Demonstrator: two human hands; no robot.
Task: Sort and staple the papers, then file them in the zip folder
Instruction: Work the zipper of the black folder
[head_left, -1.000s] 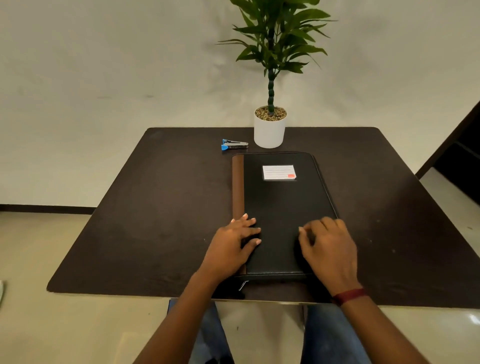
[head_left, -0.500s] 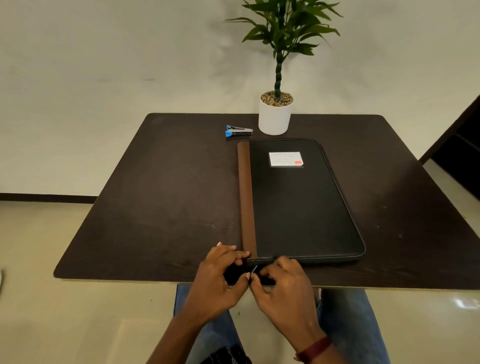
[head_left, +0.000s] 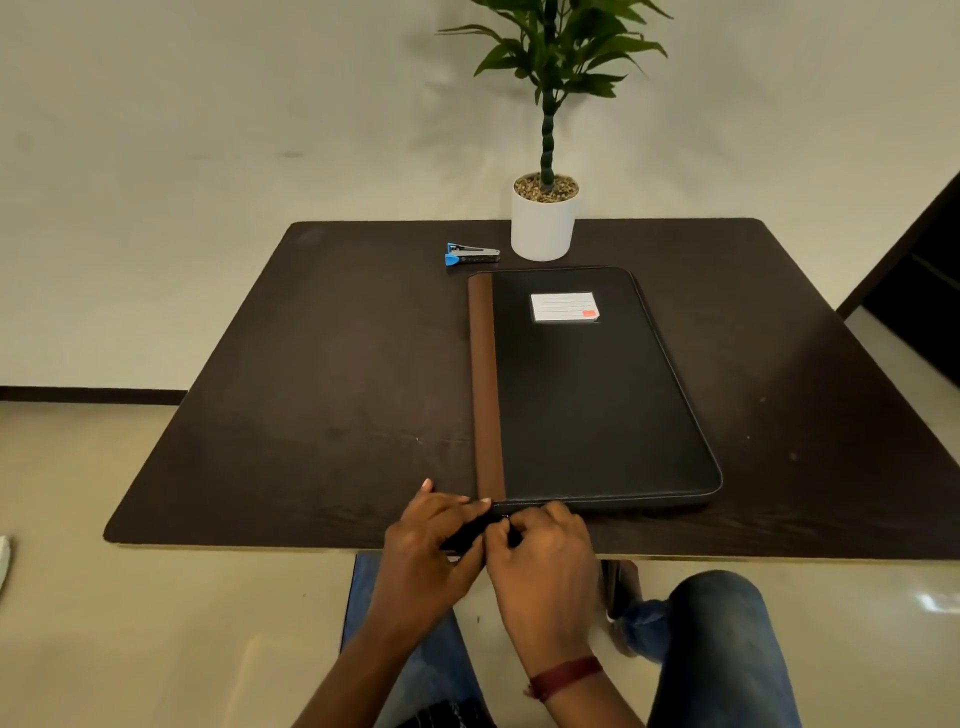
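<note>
A black zip folder (head_left: 597, 395) with a brown spine strip and a white label lies closed on the dark table (head_left: 322, 395). Both hands work at its near left corner. My left hand (head_left: 431, 545) grips the black zip end that sticks out past the spine. My right hand (head_left: 540, 556) pinches the zip pull right beside it, fingers curled. A blue and silver stapler (head_left: 471, 254) lies at the far side, left of the pot. No papers are in sight.
A white pot (head_left: 543, 223) with a green plant stands at the table's far edge, just behind the folder. My knees in blue jeans (head_left: 722, 649) sit under the near edge. Pale floor lies all around.
Both hands slid off the folder's cover to its near left corner and closed on the zip end and pull. The folder now sits farther from the near edge in view.
</note>
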